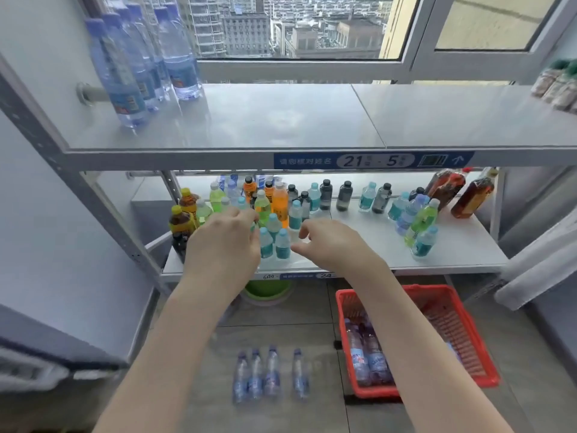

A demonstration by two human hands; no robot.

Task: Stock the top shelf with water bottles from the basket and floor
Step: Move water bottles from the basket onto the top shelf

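Several blue-capped water bottles (140,64) stand at the far left of the grey top shelf (281,120). Several more water bottles (270,375) stand on the floor below. A red basket (462,326) on the floor at right holds a few water bottles (367,357). My left hand (224,242) and my right hand (331,245) hover side by side below the top shelf, in front of the lower shelf. Both have loosely curled fingers and hold nothing.
The lower shelf (390,242) carries many small drinks: green, orange, teal-labelled and dark bottles. Brown bottles (459,192) lie at its right end. A green bowl (268,290) sits beneath it. More bottles (559,85) stand at the top shelf's right edge. A window is behind.
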